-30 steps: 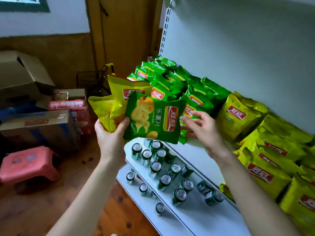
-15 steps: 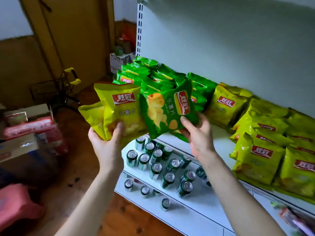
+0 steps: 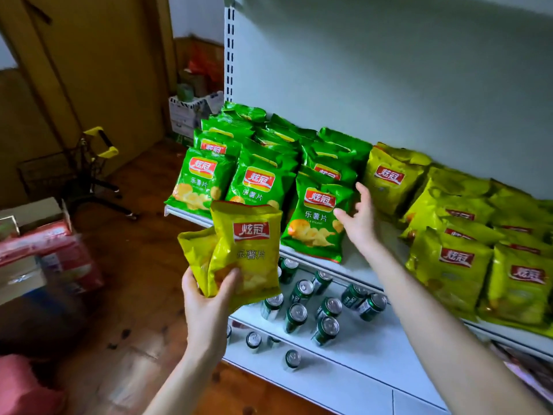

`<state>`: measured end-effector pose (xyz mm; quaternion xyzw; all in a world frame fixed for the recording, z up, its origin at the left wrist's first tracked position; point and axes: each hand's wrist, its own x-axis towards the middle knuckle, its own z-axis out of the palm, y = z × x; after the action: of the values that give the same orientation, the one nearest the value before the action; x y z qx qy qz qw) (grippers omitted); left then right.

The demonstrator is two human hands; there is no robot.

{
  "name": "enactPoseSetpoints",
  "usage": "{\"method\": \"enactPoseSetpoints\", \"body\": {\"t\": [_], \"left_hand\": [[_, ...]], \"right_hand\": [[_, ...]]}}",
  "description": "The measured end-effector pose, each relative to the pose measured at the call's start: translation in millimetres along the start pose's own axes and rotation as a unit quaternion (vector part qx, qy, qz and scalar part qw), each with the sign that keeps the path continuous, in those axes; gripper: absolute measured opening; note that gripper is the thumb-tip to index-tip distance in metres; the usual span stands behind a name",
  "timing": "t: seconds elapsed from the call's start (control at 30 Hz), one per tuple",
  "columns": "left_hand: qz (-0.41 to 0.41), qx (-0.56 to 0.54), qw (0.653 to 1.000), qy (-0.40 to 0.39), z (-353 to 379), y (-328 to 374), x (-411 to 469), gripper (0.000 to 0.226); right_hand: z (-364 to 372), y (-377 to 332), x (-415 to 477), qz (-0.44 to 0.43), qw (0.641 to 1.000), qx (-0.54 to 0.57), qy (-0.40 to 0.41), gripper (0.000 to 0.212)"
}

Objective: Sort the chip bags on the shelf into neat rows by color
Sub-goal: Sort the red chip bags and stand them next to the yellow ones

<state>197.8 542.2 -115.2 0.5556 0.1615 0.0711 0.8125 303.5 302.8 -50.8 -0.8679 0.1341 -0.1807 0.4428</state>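
White shelf [image 3: 356,263] holds green bags [image 3: 257,181] grouped left and yellow bags [image 3: 449,259] right, so sorting looks mostly done. Right hand [image 3: 359,223], fingers spread, touches the front green bag [image 3: 317,217]; left hand [image 3: 206,307] curls round two loose yellows [image 3: 248,250] off the shelf, apparently left to place.

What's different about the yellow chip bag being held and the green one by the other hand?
The yellow bag is yellow; the green bag is green. The yellow bag is off the shelf, gripped by the left hand; the green bag stands on the shelf, with the open right hand beside it. Both show the same red logo.
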Motion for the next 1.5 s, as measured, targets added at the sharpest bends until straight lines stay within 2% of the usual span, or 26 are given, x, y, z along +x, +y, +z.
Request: {"method": "enactPoseSetpoints", "body": {"t": [0.17, 0.33, 0.47, 0.63, 0.8, 0.93, 1.0, 1.1, 1.2, 1.33, 1.4, 1.5], "left_hand": [[-0.016, 0.008, 1.000, 0.005, 0.7, -4.2, 3.4, 0.064], [-0.019, 0.007, 1.000, 0.005, 1.6, -3.9, 3.0, 0.075], [-0.015, -0.005, 1.000, 0.000, 1.2, -6.1, 2.5, 0.067], [-0.011, -0.009, 1.000, -0.008, 1.5, -3.4, -0.6, 0.063], [-0.017, -0.017, 1.000, -0.016, 1.0, -2.7, -2.7, 0.066], [-0.022, -0.006, 0.999, -0.022, 3.3, -3.9, -4.4, 0.079], [-0.021, -0.002, 1.000, -0.023, 4.9, -1.5, -5.5, 0.076], [-0.020, -0.008, 0.999, -0.030, 7.4, 2.0, -7.5, 0.075], [-0.016, -0.007, 0.999, -0.044, 10.5, 4.3, -9.7, 0.072], [-0.017, -0.007, 0.995, -0.094, 19.9, 7.6, -11.3, 0.070], [-0.016, -0.001, 0.992, -0.126, 27.9, 7.5, -11.5, 0.069], [-0.023, 0.012, 0.986, -0.167, 44.4, 4.9, -14.1, 0.062]], "right_hand": [[10.6, 10.9, -21.6, -0.071, 0.994, -0.081, 0.011, 0.051], [23.0, 23.8, -41.7, -0.018, 0.988, -0.123, -0.088, 0.093], [34.3, 24.0, -25.6, -0.003, 0.997, -0.080, -0.018, 0.097], [49.7, 17.1, -24.5, -0.007, 0.989, -0.139, 0.055, 0.089], [54.6, 19.4, -31.8, -0.023, 0.987, -0.149, 0.047, 0.091], [50.7, 23.0, -32.1, -0.011, 0.988, -0.153, 0.021, 0.094], [46.8, 23.9, -32.8, -0.007, 0.988, -0.154, 0.011, 0.093], [37.8, 22.9, -34.6, -0.009, 0.989, -0.148, 0.011, 0.087], [23.5, 19.9, -34.5, -0.031, 0.989, -0.136, 0.042, 0.071], [-7.6, 1.1, -34.2, -0.101, 0.992, -0.015, 0.074, 0.034], [-25.7, -16.6, -37.3, -0.095, 0.992, 0.079, 0.038, 0.022], [-52.7, -35.7, -40.9, -0.070, 0.986, 0.110, -0.108, 0.034]]}}
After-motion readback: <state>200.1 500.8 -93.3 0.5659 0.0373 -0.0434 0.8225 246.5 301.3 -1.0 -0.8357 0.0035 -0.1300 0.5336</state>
